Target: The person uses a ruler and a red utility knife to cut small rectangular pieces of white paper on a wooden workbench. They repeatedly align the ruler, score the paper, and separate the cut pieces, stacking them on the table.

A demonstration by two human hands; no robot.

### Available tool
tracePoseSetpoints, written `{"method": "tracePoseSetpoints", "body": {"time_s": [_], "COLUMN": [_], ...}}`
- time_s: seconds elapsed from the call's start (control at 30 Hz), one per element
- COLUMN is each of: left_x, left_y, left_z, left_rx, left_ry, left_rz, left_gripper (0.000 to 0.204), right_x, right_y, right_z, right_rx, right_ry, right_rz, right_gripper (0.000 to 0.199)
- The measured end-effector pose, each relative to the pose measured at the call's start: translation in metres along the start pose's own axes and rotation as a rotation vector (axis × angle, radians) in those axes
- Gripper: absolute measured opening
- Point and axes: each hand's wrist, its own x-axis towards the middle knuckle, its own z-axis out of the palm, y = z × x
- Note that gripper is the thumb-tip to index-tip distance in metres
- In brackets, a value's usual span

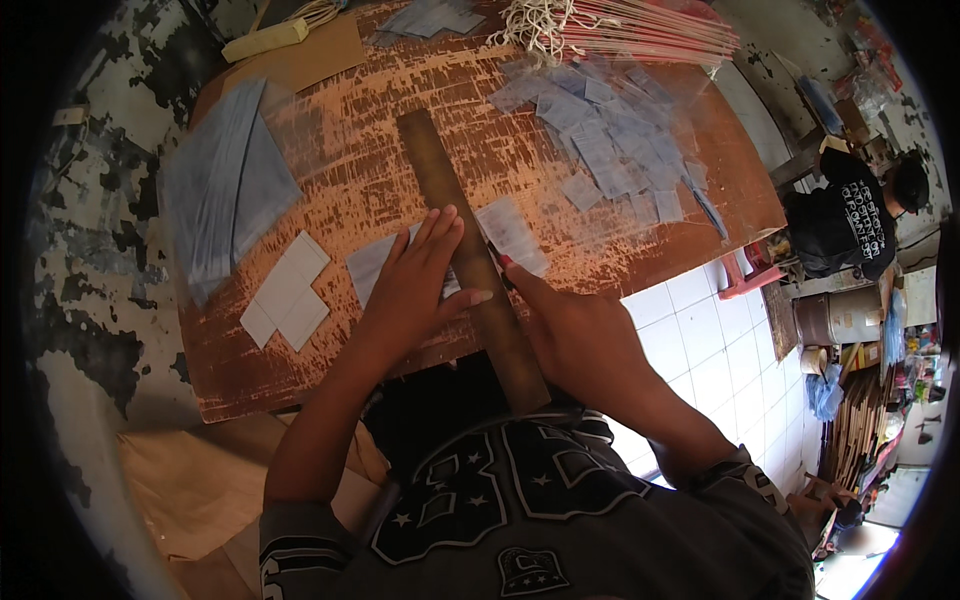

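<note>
A long brown straightedge [440, 165] lies slantwise across the worn table, its near end reaching past the edge toward my body. My left hand [412, 275] is spread flat, fingers on the straightedge and palm over a translucent bluish plastic sheet [368, 266]. Along the right side of the straightedge, my right hand [575, 320] is closed around a small red cutter [506, 261], mostly hidden by the fingers. Another part of translucent sheet [515, 235] shows just beyond the cutter. Left of my left hand rests a white paper template with stepped edges [288, 290].
Long plastic sheets [225, 180] are stacked at the table's left. Many cut pieces [610, 140] lie in a heap at the right, below a bundle of red sticks with white strings [630, 32]. A person in black [845, 215] is off to the right.
</note>
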Motion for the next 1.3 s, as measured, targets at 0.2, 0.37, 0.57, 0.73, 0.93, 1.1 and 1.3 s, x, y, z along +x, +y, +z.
{"method": "tracePoseSetpoints", "body": {"time_s": [0.2,0.37,0.57,0.73,0.93,1.1,1.3], "left_x": [0.002,0.001,0.002,0.0,0.002,0.003,0.001], "left_y": [-0.001,0.002,0.007,-0.002,0.004,0.006,0.01], "left_z": [-0.001,-0.006,-0.001,0.0,-0.006,-0.008,-0.01], "left_rx": [0.063,-0.021,-0.024,-0.018,-0.017,-0.038,-0.05], "left_ry": [-0.003,-0.006,-0.009,0.001,-0.03,-0.05,-0.032], "left_rz": [0.003,-0.011,-0.025,0.011,-0.03,-0.046,-0.054], "left_gripper": [0.104,0.098,0.101,0.101,0.103,0.103,0.102], "right_x": [0.025,0.044,0.005,-0.016,0.0,0.005,0.015], "right_y": [0.021,0.02,0.016,0.043,0.062,0.084,0.14], "right_z": [0.003,0.023,0.004,-0.013,-0.031,-0.028,-0.046], "right_rx": [0.122,-0.002,0.026,-0.002,0.06,0.27,0.212], "right_ry": [0.33,0.241,0.054,0.144,0.359,0.173,0.338], "right_rz": [-0.185,-0.133,-0.082,-0.132,-0.027,-0.185,0.031], "right_gripper": [0.05,0.05,0.057,0.057,0.055,0.051,0.053]}}
